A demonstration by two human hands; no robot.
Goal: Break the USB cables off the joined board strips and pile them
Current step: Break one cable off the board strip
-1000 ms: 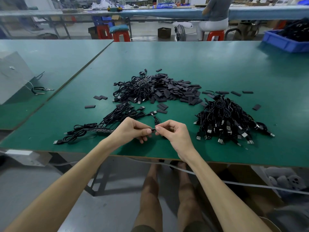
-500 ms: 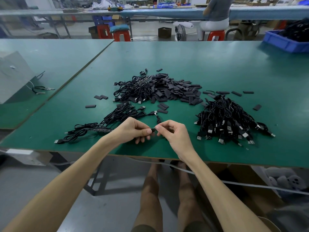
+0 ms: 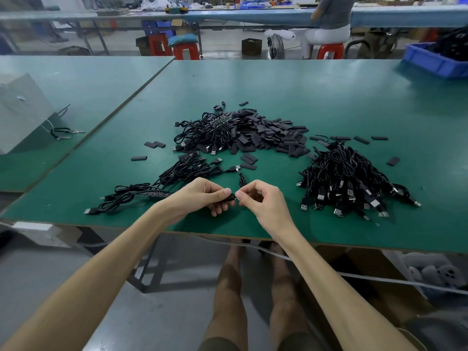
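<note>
Green table bears cable piles (black), loose sleeves.

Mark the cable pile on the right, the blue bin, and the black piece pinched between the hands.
cable pile (image 3: 349, 181): head view, middle of the heap's tangled cords.
blue bin (image 3: 430, 63): head view, its near side wall.
black piece (image 3: 228, 199): head view, its visible middle.

left hand | thumb slightly higher on cable end
</note>
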